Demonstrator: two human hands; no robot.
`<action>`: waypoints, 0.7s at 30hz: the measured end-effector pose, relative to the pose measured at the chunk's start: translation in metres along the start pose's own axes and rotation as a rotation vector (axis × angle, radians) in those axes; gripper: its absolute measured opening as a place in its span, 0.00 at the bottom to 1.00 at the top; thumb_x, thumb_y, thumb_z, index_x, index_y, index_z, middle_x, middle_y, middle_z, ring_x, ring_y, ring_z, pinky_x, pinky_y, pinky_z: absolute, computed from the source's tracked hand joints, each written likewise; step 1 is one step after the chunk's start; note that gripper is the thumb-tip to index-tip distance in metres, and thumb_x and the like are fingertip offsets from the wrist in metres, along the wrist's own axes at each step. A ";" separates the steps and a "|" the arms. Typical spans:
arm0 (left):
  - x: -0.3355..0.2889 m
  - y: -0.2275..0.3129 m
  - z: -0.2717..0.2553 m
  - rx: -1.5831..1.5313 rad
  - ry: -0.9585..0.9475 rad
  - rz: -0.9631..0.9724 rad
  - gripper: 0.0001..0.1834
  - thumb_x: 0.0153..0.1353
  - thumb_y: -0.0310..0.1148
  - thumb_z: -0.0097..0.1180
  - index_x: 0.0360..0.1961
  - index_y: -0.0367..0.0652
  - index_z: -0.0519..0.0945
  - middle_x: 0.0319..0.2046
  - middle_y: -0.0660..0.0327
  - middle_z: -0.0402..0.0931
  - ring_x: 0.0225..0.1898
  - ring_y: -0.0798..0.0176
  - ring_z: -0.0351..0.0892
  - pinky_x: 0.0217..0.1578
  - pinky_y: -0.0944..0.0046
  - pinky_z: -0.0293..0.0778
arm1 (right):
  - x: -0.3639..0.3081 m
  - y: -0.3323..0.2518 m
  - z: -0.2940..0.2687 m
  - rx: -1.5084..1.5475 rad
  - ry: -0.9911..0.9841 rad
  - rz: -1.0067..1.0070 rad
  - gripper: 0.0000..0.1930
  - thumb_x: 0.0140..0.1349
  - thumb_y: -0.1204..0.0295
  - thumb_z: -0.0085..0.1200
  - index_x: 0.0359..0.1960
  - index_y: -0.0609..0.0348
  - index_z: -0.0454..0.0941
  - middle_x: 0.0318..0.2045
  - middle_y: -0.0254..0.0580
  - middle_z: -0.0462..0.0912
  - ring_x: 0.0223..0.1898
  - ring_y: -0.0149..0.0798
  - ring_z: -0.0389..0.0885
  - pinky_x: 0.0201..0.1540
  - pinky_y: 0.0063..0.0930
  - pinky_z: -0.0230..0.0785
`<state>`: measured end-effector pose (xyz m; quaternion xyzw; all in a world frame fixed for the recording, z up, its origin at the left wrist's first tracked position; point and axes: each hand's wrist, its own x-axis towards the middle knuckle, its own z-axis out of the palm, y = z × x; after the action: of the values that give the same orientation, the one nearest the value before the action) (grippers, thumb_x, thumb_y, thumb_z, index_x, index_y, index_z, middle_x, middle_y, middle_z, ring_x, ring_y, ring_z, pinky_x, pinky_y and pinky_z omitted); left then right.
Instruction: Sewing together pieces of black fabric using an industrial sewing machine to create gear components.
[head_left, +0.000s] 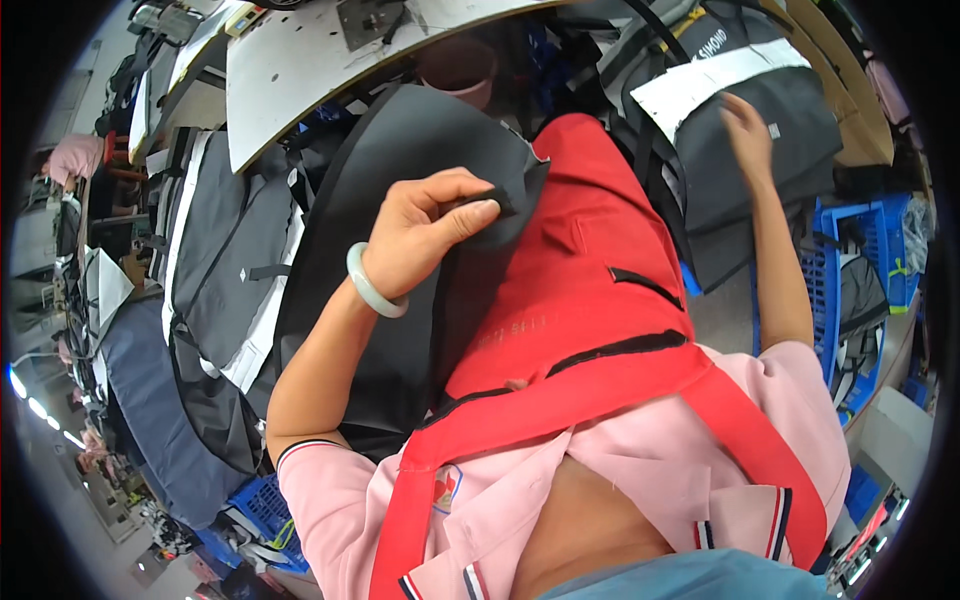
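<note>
My left hand [430,225], with a pale bangle at the wrist, is closed in a pinch on the edge of a dark grey fabric panel [400,150]. The panel drapes over the left side of my lap, beside my red apron [600,250]. Off to the right, my right hand [748,138] touches another dark grey fabric piece [740,200], close to the white strip [700,90] along it. Its fingers look stretched out, slightly smeared by motion, with nothing visible in them.
A white-topped worktable [300,75] curves across the front. Dark grey pieces with white edging [235,215] hang at the left, near navy fabric [165,410]. Blue plastic crates [825,290] stand at the right, cardboard [850,90] behind. Another person [75,160] is far left.
</note>
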<state>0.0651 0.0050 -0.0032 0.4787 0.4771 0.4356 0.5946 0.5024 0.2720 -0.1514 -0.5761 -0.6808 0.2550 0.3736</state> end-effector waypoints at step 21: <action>0.021 0.029 -0.087 0.290 0.483 0.096 0.12 0.60 0.32 0.63 0.40 0.34 0.84 0.31 0.66 0.81 0.33 0.76 0.75 0.36 0.74 0.71 | -0.081 -0.301 0.177 0.733 -1.007 -0.258 0.16 0.61 0.76 0.57 0.52 0.64 0.77 0.46 0.36 0.81 0.46 0.26 0.78 0.50 0.21 0.71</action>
<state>-0.0190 0.0431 0.0145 0.4631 0.6391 0.4918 0.3677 0.1862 0.1460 -0.0387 -0.1338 -0.7055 0.6640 0.2084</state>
